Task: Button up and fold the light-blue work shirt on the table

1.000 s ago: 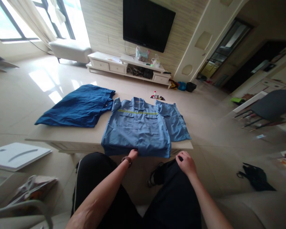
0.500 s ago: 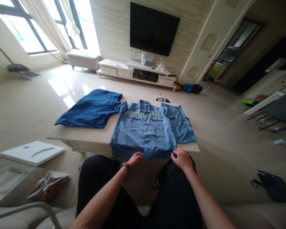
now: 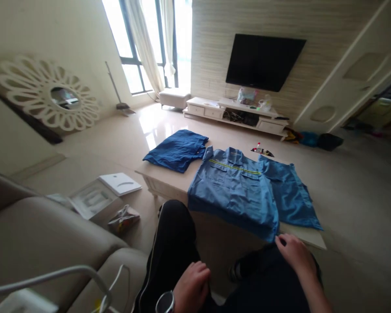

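Observation:
A light blue work shirt (image 3: 236,189) with a yellow-green stripe across its chest lies spread on the low table, its lower hem hanging over the near edge. Beside its lower right corner is my right hand (image 3: 295,253), resting over my right knee with loosely curved fingers and a gap at the thumb. Its fingertips are close to the hem; whether they touch it I cannot tell. My left hand (image 3: 192,284), a watch (image 3: 165,302) on its wrist, is over my lap, apart from the shirt, with fingers bent together. Folded darker blue garment (image 3: 179,150) lies on the table's left.
The table (image 3: 169,182) stands before my knees. To the left are a sofa (image 3: 52,234), a white box (image 3: 120,183) and a plastic bag (image 3: 124,217). A TV cabinet (image 3: 211,112) runs along the far wall under a television (image 3: 263,61). A bottle (image 3: 258,147) shows behind the table.
My left hand has drawn back from the shirt's hem to my lap. My right hand stays by the shirt's lower right corner. The view has turned left, showing the sofa and a mirror.

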A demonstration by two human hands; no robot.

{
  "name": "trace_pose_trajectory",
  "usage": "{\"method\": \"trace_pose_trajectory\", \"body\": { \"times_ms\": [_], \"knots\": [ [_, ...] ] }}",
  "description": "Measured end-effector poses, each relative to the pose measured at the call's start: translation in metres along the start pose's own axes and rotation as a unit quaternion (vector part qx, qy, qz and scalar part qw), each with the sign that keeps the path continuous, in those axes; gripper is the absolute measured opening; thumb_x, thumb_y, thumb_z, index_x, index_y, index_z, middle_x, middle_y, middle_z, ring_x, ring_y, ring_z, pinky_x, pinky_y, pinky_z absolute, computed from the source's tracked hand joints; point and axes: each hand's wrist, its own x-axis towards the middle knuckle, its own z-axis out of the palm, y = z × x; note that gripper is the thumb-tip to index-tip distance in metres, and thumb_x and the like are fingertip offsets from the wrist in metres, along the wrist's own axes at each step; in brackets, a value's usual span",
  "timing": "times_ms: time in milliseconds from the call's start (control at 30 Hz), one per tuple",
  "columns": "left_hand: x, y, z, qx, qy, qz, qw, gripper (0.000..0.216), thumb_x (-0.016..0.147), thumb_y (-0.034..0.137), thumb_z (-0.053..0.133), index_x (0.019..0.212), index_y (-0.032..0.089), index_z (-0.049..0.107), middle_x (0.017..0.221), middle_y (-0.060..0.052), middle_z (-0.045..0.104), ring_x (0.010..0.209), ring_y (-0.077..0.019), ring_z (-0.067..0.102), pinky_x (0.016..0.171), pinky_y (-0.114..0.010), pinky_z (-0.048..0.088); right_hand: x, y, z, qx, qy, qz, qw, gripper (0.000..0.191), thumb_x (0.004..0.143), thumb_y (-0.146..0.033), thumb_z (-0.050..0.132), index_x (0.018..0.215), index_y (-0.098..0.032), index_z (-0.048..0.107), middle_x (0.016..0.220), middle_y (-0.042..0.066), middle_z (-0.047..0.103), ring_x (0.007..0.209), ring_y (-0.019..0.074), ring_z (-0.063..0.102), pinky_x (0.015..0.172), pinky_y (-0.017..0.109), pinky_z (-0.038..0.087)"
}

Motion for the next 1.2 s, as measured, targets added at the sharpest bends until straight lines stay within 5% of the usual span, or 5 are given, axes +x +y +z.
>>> {"method": "trace_pose_trajectory", "body": {
  "times_ms": [233,500,767,967,1200],
  "knots": [
    [-0.062,0.006,-0.021,0.016,0.056,-0.019,0.998,0.024,0.082,0.004,0.050,0.085,0.024,0.063,0.098,-0.004,0.069,0.094,-0.0177,0.059,0.093,-0.035,0.042,0.011,-0.009,-0.008,0.064,-0.004,0.010,0.998,0.035,0.085,-0.051,0.051,0.075,-0.028,0.075,0.089,0.013,0.076,0.082,0.0310,0.070,0.074,0.041,0.049],
    [-0.107,0.053,-0.020,-0.016,0.124,0.088,0.988,0.024,0.089,0.010,0.048,0.088,0.022,0.068,0.095,-0.005,0.069,0.090,-0.0179,0.060,0.084,-0.032,0.045,-0.053,-0.166,-0.068,0.275,-0.018,-0.117,0.954,0.035,0.089,-0.046,0.052,0.077,-0.022,0.073,0.092,0.010,0.073,0.094,0.0256,0.066,0.090,0.039,0.049],
    [-0.239,-0.054,-0.005,-0.042,0.238,-0.026,0.970,0.015,0.090,0.020,0.051,0.081,0.023,0.063,0.089,-0.006,0.068,0.086,-0.0207,0.063,0.081,-0.034,0.048,-0.081,-0.239,-0.148,0.226,-0.007,-0.237,0.945,0.027,0.091,-0.035,0.057,0.081,-0.019,0.076,0.090,0.007,0.070,0.088,0.0215,0.064,0.086,0.034,0.047],
    [-0.239,-0.057,-0.012,-0.138,0.235,0.042,0.961,0.016,0.089,0.020,0.051,0.081,0.022,0.064,0.086,-0.003,0.068,0.084,-0.0179,0.063,0.080,-0.030,0.048,-0.091,-0.303,-0.181,0.176,-0.005,-0.289,0.941,0.025,0.092,-0.033,0.060,0.083,-0.017,0.077,0.084,0.004,0.072,0.076,0.0169,0.063,0.073,0.028,0.045],
    [-0.258,-0.029,-0.008,-0.205,0.214,0.144,0.944,0.016,0.094,0.023,0.055,0.098,0.018,0.069,0.096,-0.005,0.073,0.090,-0.0168,0.066,0.084,-0.028,0.050,-0.193,-0.435,-0.172,0.167,-0.101,-0.353,0.915,0.022,0.095,-0.027,0.061,0.092,-0.013,0.077,0.088,0.003,0.071,0.075,0.0126,0.059,0.073,0.025,0.044]
  ]
}}
